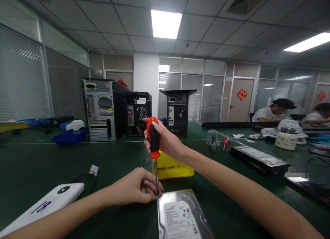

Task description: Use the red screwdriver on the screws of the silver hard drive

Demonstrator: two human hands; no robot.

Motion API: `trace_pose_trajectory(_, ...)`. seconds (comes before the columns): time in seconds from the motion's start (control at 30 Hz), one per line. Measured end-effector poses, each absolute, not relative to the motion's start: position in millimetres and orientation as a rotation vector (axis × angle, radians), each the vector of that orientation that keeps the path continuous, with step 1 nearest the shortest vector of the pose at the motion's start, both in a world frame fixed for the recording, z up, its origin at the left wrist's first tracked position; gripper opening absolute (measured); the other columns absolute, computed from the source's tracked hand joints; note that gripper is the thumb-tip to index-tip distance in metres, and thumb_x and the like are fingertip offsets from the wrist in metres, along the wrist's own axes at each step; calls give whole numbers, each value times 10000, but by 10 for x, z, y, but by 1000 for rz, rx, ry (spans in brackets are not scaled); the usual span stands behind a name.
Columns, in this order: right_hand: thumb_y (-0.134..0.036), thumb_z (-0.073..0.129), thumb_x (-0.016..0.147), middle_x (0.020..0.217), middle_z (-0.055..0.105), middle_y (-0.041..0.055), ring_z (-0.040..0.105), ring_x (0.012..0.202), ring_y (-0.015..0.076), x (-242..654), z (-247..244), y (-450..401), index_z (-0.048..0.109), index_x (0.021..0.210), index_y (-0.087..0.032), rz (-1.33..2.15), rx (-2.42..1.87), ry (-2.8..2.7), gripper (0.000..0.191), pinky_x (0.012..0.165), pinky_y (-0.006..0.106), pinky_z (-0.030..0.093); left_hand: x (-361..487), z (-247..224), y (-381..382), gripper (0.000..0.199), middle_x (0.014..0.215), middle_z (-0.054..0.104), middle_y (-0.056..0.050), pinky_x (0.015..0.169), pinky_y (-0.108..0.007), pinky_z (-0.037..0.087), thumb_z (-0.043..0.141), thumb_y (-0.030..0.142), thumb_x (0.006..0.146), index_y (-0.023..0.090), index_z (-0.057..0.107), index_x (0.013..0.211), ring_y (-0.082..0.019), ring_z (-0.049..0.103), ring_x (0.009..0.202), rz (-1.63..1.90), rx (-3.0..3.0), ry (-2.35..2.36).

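Observation:
A red and black screwdriver stands upright in my right hand, whose fingers are wrapped round its handle. Its shaft runs down to the far left corner of a silver hard drive with a white label. Beside that corner, my left hand has its fingers curled together near the screwdriver's tip; what they pinch, if anything, is too small to make out. Just beyond the drive lies a yellow tray with small screws in it, partly behind my right hand.
Three computer cases stand at the back. Another drive in a black bracket lies on the right, near a small red screwdriver. A white device marked 18 is at left. Two people sit at far right.

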State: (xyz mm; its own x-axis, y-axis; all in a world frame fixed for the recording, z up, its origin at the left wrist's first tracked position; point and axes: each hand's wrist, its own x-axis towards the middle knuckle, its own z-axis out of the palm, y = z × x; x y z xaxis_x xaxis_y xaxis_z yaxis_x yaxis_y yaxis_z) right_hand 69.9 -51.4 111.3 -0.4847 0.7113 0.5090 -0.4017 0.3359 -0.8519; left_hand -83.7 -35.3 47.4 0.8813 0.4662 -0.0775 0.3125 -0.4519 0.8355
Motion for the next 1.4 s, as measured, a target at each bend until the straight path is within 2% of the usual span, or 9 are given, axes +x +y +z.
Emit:
trace_pose_trajectory(0.27, -314, 656, 753, 661, 529, -61, 543, 552, 96, 735, 1115, -512, 367, 969, -224, 1054, -471, -1693, 372, 559, 258, 490, -845, 485, -346, 297, 981, 701, -81, 762, -266, 500, 622, 147, 713, 123, 670, 1005, -207, 655, 908, 198, 2073, 547)
trace_pose_trajectory(0.4, -328, 641, 772, 643, 517, -81, 505, 493, 78, 711, 1114, -512, 319, 1010, -249, 1085, -423, -1661, 408, 500, 224, 448, -840, 467, -343, 282, 971, 705, -87, 747, -275, 500, 624, 170, 709, 121, 674, 981, -221, 656, 904, 202, 2072, 549)
trace_pose_trajectory(0.6, -497, 446, 855, 704, 505, -63, 526, 502, 82, 702, 1130, -459, 348, 1018, -268, 1248, -313, -1591, 298, 478, 230, 460, -825, 478, -382, 259, 1017, 690, -79, 733, -266, 479, 625, 226, 716, 129, 665, 953, -222, 643, 925, 226, 2108, 631)
trace_pose_trajectory(0.8, -446, 553, 815, 727, 535, -58, 556, 516, 79, 736, 1125, -387, 404, 978, -246, 1227, -323, -1571, 298, 490, 234, 501, -808, 532, -446, 382, 982, 697, -80, 734, -274, 466, 681, 384, 702, 129, 651, 985, -239, 633, 939, 249, 2134, 701)
trace_pose_trajectory(0.9, -424, 648, 744, 772, 570, -41, 591, 584, 94, 744, 1172, -396, 442, 938, -215, 1236, -298, -1557, 352, 567, 270, 541, -789, 530, -462, 381, 949, 704, -74, 733, -275, 463, 675, 408, 701, 128, 658, 958, -236, 637, 916, 280, 2163, 748)
trace_pose_trajectory(1.0, -397, 717, 678, 822, 599, -21, 615, 660, 112, 743, 1234, -446, 439, 903, -202, 1268, -316, -1539, 407, 640, 304, 553, -779, 488, -444, 358, 931, 706, -64, 724, -273, 462, 656, 398, 711, 137, 657, 955, -229, 641, 896, 300, 2172, 759)
trace_pose_trajectory(1.27, -319, 708, 708, 726, 562, -60, 549, 584, 77, 734, 1246, -489, 386, 929, -223, 1257, -369, -1565, 402, 563, 216, 476, -778, 475, -426, 327, 938, 710, -49, 719, -260, 468, 655, 352, 700, 146, 664, 953, -227, 644, 907, 291, 2151, 761)
trace_pose_trajectory(1.4, -349, 684, 727, 700, 535, -75, 512, 542, 70, 732, 1219, -451, 362, 942, -239, 1241, -356, -1521, 403, 532, 210, 442, -758, 514, -455, 279, 918, 713, -48, 718, -264, 472, 639, 324, 706, 141, 680, 913, -227, 648, 891, 286, 2177, 746)
